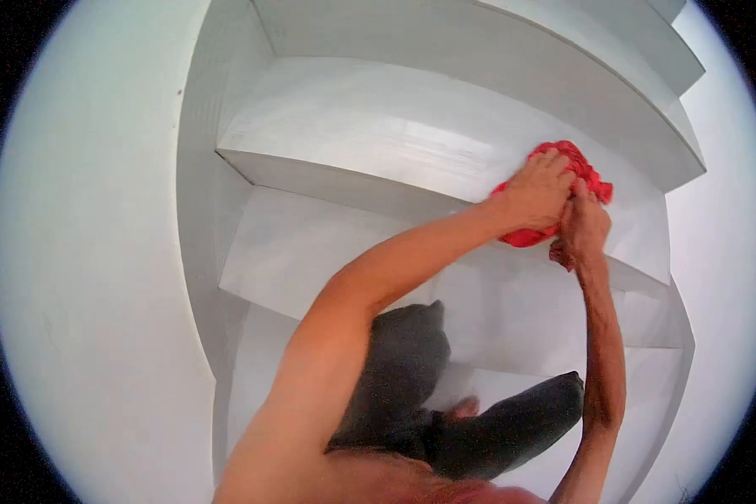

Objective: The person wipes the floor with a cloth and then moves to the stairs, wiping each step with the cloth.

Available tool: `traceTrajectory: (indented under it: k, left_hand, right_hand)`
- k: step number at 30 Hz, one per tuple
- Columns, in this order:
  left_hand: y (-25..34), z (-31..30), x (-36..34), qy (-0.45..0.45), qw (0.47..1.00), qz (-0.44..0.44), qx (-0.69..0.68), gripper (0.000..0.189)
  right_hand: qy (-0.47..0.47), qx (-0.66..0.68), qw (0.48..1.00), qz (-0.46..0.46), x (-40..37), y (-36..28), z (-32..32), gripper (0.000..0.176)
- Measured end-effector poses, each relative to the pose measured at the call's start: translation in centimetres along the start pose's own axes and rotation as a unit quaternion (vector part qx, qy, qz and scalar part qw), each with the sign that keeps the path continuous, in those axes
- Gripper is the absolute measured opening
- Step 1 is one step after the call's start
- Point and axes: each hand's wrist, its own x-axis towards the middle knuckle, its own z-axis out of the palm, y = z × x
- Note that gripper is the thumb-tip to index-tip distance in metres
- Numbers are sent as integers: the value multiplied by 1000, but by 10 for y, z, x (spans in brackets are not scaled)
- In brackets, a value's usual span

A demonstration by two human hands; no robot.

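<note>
A bunched red cloth (527,236) lies on a pale grey stair tread, partly over its front edge. My left hand (539,191) is on top of it, with its fingers closed over the folds and their tips pressed into the fabric. Just to the right, touching the left hand, my right hand (586,225) is wrapped around part of the same cloth. A darker end of the fabric sticks out below the right hand. The palms and the cloth beneath them are hidden.
Curved grey stair steps (336,101) rise ahead, with sharp front edges. A pale side wall (92,252) runs along the left, and another bright wall (722,252) stands at the right. My bent knees in dark trousers (403,361) are on the lower steps.
</note>
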Motion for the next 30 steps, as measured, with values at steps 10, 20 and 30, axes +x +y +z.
traceTrajectory:
  k: [10,20,30]
  left_hand:
    - [-147,-185,-117,-57,979,-187,52,41]
    - [-224,-306,-229,-35,928,-303,214,47]
    - [-201,-261,-194,-71,917,-320,228,52]
  right_hand:
    - [59,21,967,-248,61,-248,60,34]
    - [67,178,913,-362,66,-406,80,23]
    - [-72,142,921,-355,66,-338,44,26]
